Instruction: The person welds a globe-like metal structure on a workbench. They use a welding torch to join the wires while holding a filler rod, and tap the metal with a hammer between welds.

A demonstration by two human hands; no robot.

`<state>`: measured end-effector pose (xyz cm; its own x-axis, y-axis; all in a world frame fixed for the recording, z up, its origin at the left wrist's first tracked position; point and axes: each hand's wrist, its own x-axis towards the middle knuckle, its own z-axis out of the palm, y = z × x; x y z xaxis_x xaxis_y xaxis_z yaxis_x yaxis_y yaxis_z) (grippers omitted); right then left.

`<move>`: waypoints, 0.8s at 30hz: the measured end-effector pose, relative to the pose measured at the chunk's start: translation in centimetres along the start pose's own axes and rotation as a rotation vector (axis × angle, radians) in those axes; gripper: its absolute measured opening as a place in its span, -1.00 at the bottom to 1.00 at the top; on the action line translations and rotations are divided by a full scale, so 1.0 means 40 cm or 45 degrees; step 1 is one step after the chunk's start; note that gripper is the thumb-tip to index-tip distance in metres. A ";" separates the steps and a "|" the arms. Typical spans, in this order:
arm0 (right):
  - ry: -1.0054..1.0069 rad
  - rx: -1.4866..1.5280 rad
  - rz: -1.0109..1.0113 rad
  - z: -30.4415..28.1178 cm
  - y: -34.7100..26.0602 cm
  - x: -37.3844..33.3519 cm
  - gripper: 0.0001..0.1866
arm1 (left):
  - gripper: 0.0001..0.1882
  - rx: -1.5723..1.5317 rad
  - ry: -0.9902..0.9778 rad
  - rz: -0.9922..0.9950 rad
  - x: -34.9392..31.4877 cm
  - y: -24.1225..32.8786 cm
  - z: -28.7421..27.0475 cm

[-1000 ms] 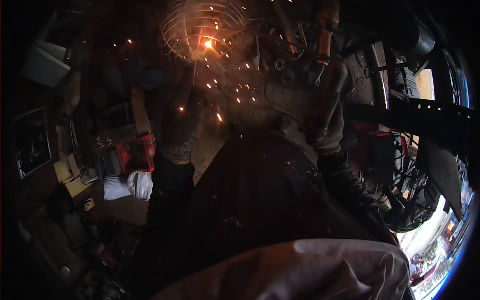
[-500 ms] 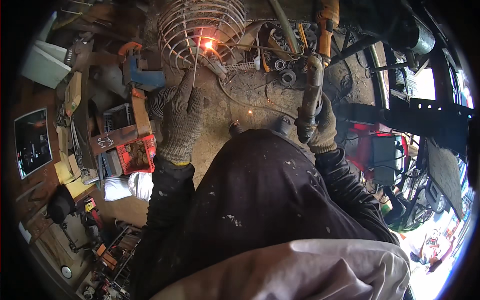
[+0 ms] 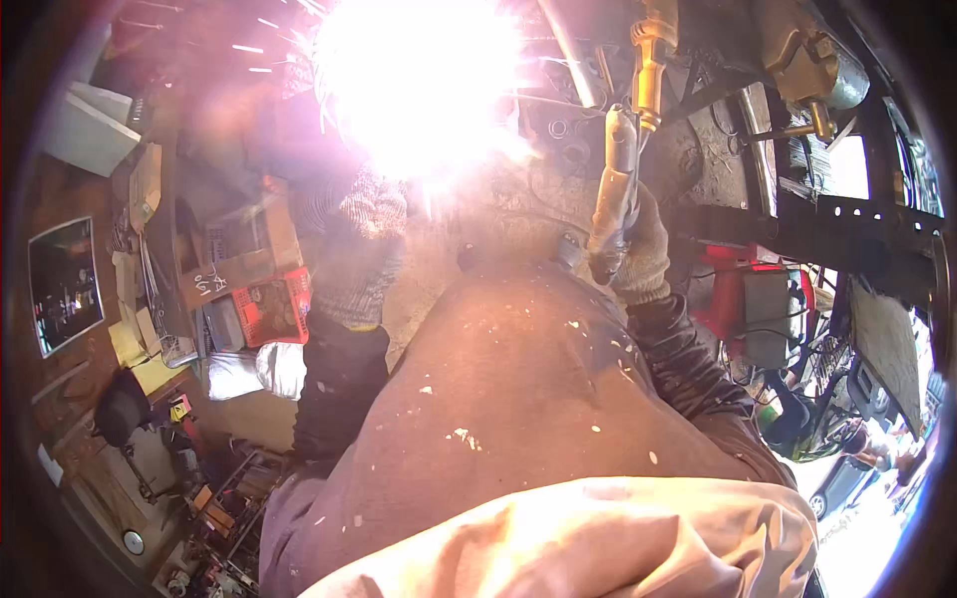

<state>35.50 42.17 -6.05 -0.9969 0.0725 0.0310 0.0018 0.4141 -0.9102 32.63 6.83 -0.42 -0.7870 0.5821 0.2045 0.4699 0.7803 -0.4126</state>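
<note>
A blinding white welding arc [image 3: 419,75] covers the round wire cage that stood there earlier, and sparks fly off to the left. My right hand [image 3: 646,249], in a grey knitted glove, is closed round a welding electrode holder [image 3: 613,189]. A thin electrode [image 3: 558,101] runs left from the holder's head into the glare. My left hand [image 3: 364,234], gloved alike, is just below the arc. Glare washes out its fingertips; half a second ago a thin metal rod stood up between its thumb and fingers, and its pose looks the same.
An orange power tool [image 3: 653,60] lies beyond the holder. At left are a red plastic basket [image 3: 271,309], white bags [image 3: 254,371] and a dark screen-like panel [image 3: 66,284]. A dark perforated metal beam [image 3: 827,227] crosses at right, above a red-and-grey machine [image 3: 768,304].
The small orange glow at the cage has burst into a large white arc with sparks, lighting my clothes. The holder has tilted slightly; both hands stay nearly in place.
</note>
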 end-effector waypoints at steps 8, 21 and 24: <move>-0.043 0.220 0.036 0.000 0.016 -0.001 -0.39 | -0.78 -0.060 0.058 -0.097 -0.033 0.002 0.051; 0.185 0.301 0.057 -0.010 -0.019 -0.021 -0.33 | -0.55 -0.981 -0.023 -0.588 0.020 0.016 -0.017; 0.164 0.339 0.114 -0.007 0.021 -0.015 -0.40 | -0.50 -1.230 -0.006 -0.723 0.035 0.024 -0.036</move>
<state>36.12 42.75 -6.72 -0.9754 0.2196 -0.0177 0.0516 0.1498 -0.9874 32.54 8.73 0.74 -0.9864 0.0860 0.1401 0.1539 0.7833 0.6022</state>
